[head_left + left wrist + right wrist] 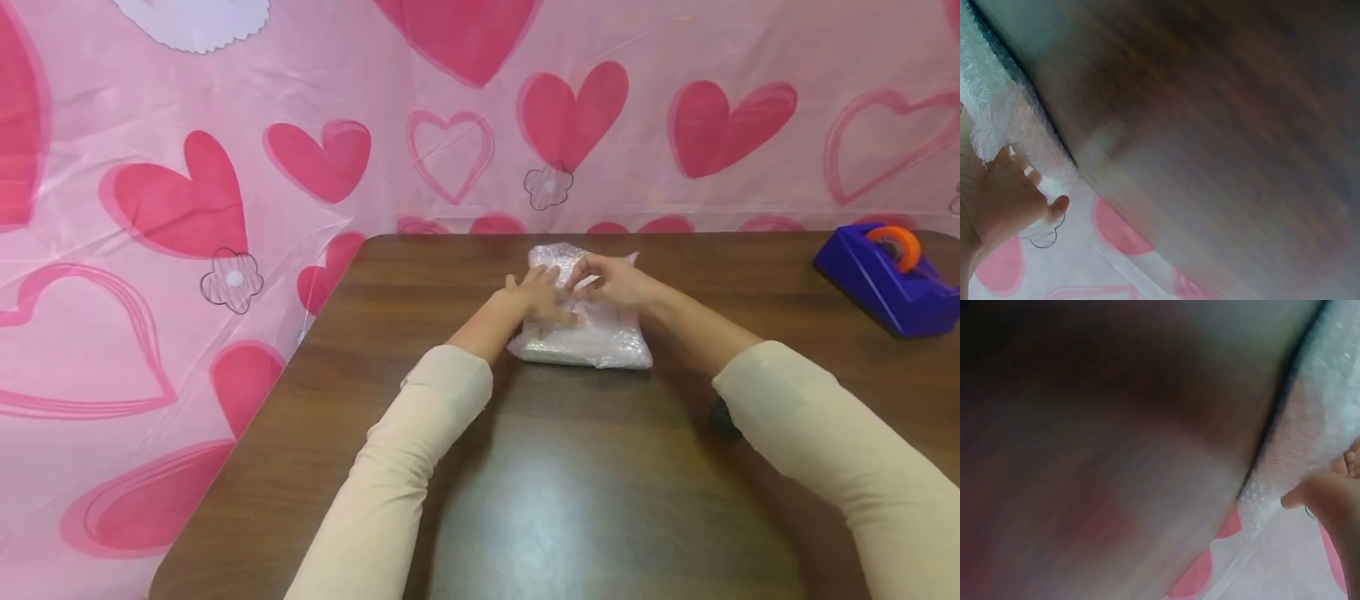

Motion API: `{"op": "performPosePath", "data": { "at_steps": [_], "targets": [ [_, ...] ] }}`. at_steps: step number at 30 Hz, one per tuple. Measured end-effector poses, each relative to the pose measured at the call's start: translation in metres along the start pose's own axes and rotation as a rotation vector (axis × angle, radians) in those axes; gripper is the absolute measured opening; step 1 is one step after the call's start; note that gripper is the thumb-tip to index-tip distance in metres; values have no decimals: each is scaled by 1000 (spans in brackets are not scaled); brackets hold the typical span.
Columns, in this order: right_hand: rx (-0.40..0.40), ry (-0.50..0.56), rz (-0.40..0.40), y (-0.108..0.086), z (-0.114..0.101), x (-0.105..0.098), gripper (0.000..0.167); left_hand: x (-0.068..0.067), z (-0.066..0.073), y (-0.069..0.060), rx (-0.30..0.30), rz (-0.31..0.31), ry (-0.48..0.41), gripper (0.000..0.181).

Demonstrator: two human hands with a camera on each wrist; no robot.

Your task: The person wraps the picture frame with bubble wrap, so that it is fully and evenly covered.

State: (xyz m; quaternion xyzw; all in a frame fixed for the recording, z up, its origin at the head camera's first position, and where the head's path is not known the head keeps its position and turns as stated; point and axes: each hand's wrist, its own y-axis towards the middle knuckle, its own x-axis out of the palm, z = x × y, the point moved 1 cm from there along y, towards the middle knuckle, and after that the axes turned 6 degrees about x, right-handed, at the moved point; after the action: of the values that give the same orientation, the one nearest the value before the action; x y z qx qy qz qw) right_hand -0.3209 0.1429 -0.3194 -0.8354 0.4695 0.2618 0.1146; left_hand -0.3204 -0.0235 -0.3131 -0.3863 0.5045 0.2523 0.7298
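Note:
A flat package in bubble wrap (592,346) lies near the far edge of the table. My left hand (536,300) rests on its upper left part, fingers spread and straight. From the right, my right hand (618,279) reaches over the package with bent fingers, its fingertips close to the left hand; whether they pinch a bit of the wrap cannot be made out. In the left wrist view the wrap (1035,122) bulges loosely beside the left hand (1007,203). The right wrist view catches the wrap's side (1329,381) and part of the right hand (1332,497).
A blue tape dispenser (892,283) with an orange tape roll (896,246) stands at the table's right. The brown wooden table (360,400) meets a pink heart-patterned cloth (450,67) behind and at left. Something dark (723,419) shows below the right sleeve.

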Motion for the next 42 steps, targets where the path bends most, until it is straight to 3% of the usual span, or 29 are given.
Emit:
{"op": "performPosePath", "data": {
  "at_steps": [5, 14, 29, 38, 42],
  "targets": [
    [-8, -30, 32, -2, 4, 8, 37, -1, -1, 0, -10, 9, -6, 74],
    [59, -252, 71, -6, 2, 6, 57, -3, -2, 0, -4, -7, 26, 76],
    [71, -333, -105, -1, -2, -7, 57, -5, 0, 1, 3, -15, 57, 76],
    [116, -378, -162, 8, -4, -12, 68, -3, 2, 1, -1, -29, 47, 75],
    [143, -380, -162, 8, -4, -13, 64, -1, 2, 0, 3, -36, 37, 75]
  ]
}}
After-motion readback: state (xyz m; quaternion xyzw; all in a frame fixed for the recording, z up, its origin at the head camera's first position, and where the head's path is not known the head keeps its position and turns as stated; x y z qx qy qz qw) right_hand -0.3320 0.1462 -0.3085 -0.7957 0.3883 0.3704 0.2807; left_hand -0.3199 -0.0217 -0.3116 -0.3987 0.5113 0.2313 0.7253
